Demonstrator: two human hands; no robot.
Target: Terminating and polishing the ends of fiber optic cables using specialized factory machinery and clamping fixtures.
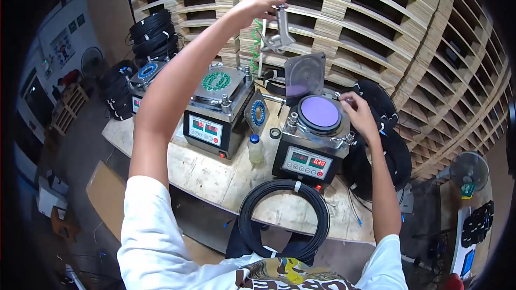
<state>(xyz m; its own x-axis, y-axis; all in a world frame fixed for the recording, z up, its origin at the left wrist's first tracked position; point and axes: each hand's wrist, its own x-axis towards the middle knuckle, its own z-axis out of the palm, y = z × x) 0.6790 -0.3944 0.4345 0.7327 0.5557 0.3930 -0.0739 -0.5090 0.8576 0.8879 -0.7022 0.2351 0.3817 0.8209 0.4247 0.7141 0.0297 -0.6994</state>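
Note:
My left hand (262, 5) is raised high, its fingers closed round the upper end of a silver air blow gun (283, 25) that hangs from a green coiled hose (256, 43). Lower down, my right hand (360, 115) has its thumb and forefinger bent at a metal corner clamp (338, 95) of the right polishing machine (307, 162). On that machine lies a round purple polishing pad (320, 111). Behind the pad a square plate (305, 75) stands upright. A round fixture plate with blue fittings (258, 112) leans against the middle machine.
The middle machine (207, 129) carries a plate with green fittings (216, 81). A blue-capped bottle (255, 149) and a small roll (275, 133) stand between the machines. A black cable coil (247, 204) overhangs the bench's front edge (215, 182). More coils (395, 155) lie right; stacked pallets (376, 16) rise behind.

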